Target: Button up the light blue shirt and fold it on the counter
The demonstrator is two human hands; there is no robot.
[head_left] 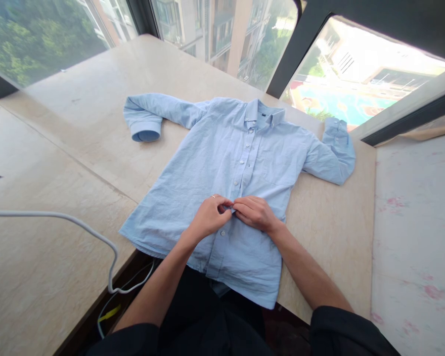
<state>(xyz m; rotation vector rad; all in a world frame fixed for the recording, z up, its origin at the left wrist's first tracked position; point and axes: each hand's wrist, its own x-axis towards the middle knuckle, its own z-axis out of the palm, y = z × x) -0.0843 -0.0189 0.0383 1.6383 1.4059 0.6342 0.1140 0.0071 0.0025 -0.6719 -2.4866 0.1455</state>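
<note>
Head view: light blue shirt [222, 148] lies front up on a pale, marble-look surface [335, 232], collar [275, 118] toward the windows, hem toward the person and hanging slightly past the near edge.

Left hand [212, 216]: thumb and fingertips pinching the front placket, below mid-shirt. Ring [212, 196] on one finger. Right hand [256, 212]: fingers curled, fingertips gripping the placket right beside the left ones, the two hands meeting there. Exact bit of cloth or button between the fingertips is hidden, can't tell.

Buttons show in a line above the hands; one more button [223, 233] sits just below them. Chest pocket [280, 165] is on the right half of the picture. Both shirt sleeves spread outward and bent: left-side cuff [146, 129] points back toward the person, right-side cuff [335, 126] points up toward the window.

White cable [77, 221] runs in from the left, over the near edge. Floral wall [415, 222] at far right.
</note>
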